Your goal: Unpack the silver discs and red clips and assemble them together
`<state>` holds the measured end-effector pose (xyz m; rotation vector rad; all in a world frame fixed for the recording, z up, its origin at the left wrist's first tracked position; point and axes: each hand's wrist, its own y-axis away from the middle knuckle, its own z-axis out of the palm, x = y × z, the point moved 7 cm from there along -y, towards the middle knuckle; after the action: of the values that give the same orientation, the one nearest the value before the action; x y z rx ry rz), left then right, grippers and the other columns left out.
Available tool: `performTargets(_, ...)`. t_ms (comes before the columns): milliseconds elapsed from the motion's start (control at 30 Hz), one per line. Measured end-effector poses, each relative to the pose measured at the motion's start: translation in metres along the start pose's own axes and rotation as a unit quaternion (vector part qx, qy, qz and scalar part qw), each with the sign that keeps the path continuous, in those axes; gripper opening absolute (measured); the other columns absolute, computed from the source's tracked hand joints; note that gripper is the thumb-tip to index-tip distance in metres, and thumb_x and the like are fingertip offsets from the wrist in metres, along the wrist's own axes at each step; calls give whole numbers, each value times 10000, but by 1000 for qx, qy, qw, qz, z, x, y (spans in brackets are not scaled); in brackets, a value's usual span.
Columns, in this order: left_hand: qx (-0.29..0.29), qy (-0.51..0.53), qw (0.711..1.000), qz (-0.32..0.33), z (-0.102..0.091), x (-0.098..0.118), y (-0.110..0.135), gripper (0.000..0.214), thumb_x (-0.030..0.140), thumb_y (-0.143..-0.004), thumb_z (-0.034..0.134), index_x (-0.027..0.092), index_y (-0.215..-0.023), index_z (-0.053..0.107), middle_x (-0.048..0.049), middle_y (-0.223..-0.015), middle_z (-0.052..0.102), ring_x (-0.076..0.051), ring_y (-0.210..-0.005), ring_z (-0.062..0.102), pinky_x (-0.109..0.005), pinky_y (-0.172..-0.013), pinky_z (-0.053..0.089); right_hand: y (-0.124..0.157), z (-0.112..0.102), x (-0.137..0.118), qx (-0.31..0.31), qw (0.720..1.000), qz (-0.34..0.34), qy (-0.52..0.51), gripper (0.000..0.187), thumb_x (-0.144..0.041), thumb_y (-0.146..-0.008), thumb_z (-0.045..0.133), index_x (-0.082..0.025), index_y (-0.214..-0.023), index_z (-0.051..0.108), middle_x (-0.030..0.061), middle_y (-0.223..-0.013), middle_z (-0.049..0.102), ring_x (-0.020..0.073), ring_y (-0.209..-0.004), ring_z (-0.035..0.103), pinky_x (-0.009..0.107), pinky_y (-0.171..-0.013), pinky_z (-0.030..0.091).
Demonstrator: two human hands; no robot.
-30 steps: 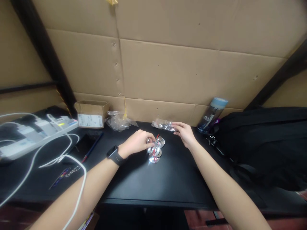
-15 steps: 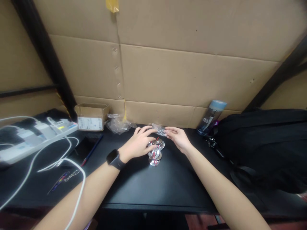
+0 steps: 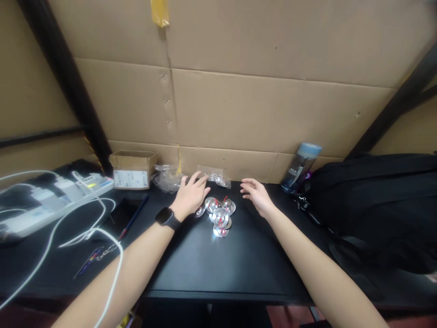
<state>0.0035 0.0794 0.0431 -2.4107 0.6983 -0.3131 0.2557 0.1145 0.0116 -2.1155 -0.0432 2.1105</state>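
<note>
Several shiny metal discs with red marks or cords (image 3: 220,217) lie in a loose overlapping pile on the black table (image 3: 218,269). My left hand (image 3: 191,196), with a dark watch on its wrist, is at the pile's left side, fingers spread and nothing in them. Behind the pile, against the cardboard wall, rests a small clear plastic bag (image 3: 218,178) with small shiny pieces inside; my left fingertips are close to it, and whether they touch I cannot tell. My right hand (image 3: 256,196) hovers right of the pile, fingers loosely curved and apart, holding nothing.
At the back left stand an open cardboard box (image 3: 133,171) and crumpled clear plastic (image 3: 167,177). A white power strip (image 3: 58,205) and its cables (image 3: 118,269) spread over the left, one crossing my left forearm. A water bottle (image 3: 300,168) and black backpack (image 3: 375,214) occupy the right.
Both hands have let go of the small plastic bag, which now lies by the back wall. My left hand moved left, uncovering more discs; my right hand drew slightly right.
</note>
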Motion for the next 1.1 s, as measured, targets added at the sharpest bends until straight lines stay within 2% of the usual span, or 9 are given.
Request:
performTargets(200, -45, -119, 988, -85, 14, -35, 5, 416, 244, -1011, 381, 133, -988, 781, -223, -1240, 690, -429, -1435, 367, -688, -1131, 170, -2, -4, -1, 1, 999, -14, 33, 281, -343, -764, 757, -204, -1001, 698, 59, -984, 690, 160, -771, 660, 242, -573, 536)
performTargets(367, -73, -169, 968, -170, 4, -58, 8, 461, 240, -1013, 334, 112, -979, 776, -229, -1213, 696, -431, -1419, 354, -681, -1093, 203, 0, 0, -3, -28, 997, -22, 65, 290, -339, -782, 732, -190, -1027, 687, 65, -1006, 674, 159, -811, 651, 239, -595, 526)
performTargets(467, -69, -171, 966, -183, -1, -62, 9, 443, 255, -1000, 363, 118, -958, 783, -223, -1225, 695, -437, -1399, 373, -667, -1085, 209, 0, 3, -4, -47, 995, -25, 79, 274, -327, -781, 719, -192, -1018, 690, 63, -1000, 671, 168, -832, 650, 241, -597, 521)
performTargets(700, -28, -195, 967, -161, -13, -47, 7, 393, 294, -950, 451, 126, -812, 779, -231, -1145, 713, -441, -1278, 457, -615, -1012, 293, -2, 5, -2, -69, 987, -53, 137, 217, -328, -803, 674, -191, -969, 701, 61, -966, 688, 187, -831, 653, 276, -627, 525)
performTargets(767, -10, -198, 969, -151, -18, -39, 6, 379, 300, -947, 460, 125, -828, 774, -228, -1126, 715, -428, -1234, 485, -588, -983, 319, -3, 5, -4, -76, 970, -104, 207, 166, -296, -826, 650, -188, -938, 706, 59, -922, 697, 193, -813, 652, 319, -698, 540)
performTargets(833, -1, -190, 972, -138, -22, -31, 5, 361, 302, -947, 468, 132, -847, 769, -219, -1085, 721, -410, -1193, 510, -560, -960, 336, -2, 8, -6, -85, 933, -181, 300, 121, -240, -852, 620, -188, -902, 716, 70, -928, 706, 210, -865, 652, 378, -824, 538)
performTargets(900, 5, -178, 976, -125, -23, -23, 3, 346, 299, -951, 469, 139, -865, 764, -208, -1048, 725, -393, -1153, 530, -538, -935, 349, -2, 14, -4, -106, 890, -239, 374, 147, -190, -879, 591, -197, -908, 735, 96, -1051, 714, 239, -1008, 645, 439, -965, 495)
performTargets(967, 9, -164, 980, -111, -23, -15, 2, 335, 287, -957, 465, 145, -876, 757, -197, -1043, 725, -380, -1135, 538, -524, -915, 356, -6, 20, 2, -131, 866, -246, 416, 197, -189, -918, 569, -221, -980, 753, 109, -1249, 682, 277, -1188, 598, 505, -1064, 429)
performTargets(1100, 3, -126, 990, -67, -15, -1, 1, 295, 240, -956, 474, 163, -874, 747, -166, -1055, 727, -357, -1148, 541, -508, -919, 356, -28, 34, 13, -151, 868, -210, 424, 249, -211, -946, 569, -254, -1129, 733, 97, -1420, 612, 278, -1323, 549, 521, -1126, 379)
